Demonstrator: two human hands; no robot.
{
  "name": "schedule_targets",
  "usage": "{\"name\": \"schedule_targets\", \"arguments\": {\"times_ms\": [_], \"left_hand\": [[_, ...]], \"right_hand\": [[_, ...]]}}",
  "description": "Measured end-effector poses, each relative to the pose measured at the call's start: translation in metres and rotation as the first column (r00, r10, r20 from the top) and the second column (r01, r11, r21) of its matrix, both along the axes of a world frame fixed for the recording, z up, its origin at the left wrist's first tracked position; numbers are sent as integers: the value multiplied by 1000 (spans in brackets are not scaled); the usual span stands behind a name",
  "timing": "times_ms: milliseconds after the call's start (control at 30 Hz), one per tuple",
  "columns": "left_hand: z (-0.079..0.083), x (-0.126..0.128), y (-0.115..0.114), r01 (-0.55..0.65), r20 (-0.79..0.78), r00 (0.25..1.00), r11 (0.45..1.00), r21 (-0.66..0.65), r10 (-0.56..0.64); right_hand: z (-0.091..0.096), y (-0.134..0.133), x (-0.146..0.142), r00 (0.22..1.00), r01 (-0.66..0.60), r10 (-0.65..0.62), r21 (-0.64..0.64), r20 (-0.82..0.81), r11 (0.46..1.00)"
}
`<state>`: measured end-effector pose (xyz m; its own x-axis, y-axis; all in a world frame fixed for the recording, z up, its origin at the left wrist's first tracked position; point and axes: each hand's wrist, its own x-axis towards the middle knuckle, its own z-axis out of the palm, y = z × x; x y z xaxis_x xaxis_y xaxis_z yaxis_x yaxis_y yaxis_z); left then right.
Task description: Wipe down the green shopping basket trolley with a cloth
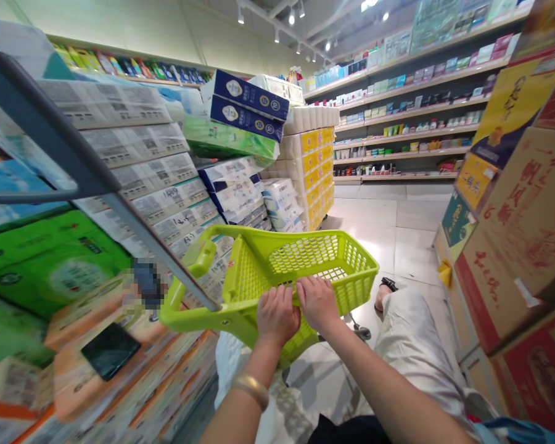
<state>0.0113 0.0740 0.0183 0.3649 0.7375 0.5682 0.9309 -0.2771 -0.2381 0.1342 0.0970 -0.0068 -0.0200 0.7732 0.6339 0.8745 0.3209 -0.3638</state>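
Observation:
A lime-green shopping cart (254,320) with a perforated basket stands right in front of me, and no goods show inside it. My left hand (277,314) is closed over its near rim, a gold bangle on the wrist. Close beside it, my right hand (318,299) grips the same rim, with its fingers curled over the edge. The two hands are almost touching. From the cart's handle end, a grey metal pole (161,246) rises to the upper left.
Stacked tissue packs (139,145) line the left side, with a dark phone-like slab (111,350) on orange packs. Cardboard cartons (522,209) rise at the right. Shelves of small goods (411,114) fill the back. Tiled floor (367,216) runs between them. My light-trousered leg (411,339) extends right of the cart.

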Motion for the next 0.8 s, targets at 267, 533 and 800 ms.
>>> {"name": "schedule_targets", "arguments": {"times_ms": [267, 533, 800], "left_hand": [[1, 0, -2, 7, -11, 1000, 1000, -13, -7], [0, 1, -2, -4, 1, 1000, 999, -34, 4], [0, -4, -4, 5, -2, 1000, 997, -72, -5]], "right_hand": [[-7, 13, 54, 996, 76, -73, -48, 50, 996], [-6, 7, 31, 994, 95, -93, -31, 54, 995], [-7, 14, 67, 994, 73, -67, -72, 92, 995]]}}
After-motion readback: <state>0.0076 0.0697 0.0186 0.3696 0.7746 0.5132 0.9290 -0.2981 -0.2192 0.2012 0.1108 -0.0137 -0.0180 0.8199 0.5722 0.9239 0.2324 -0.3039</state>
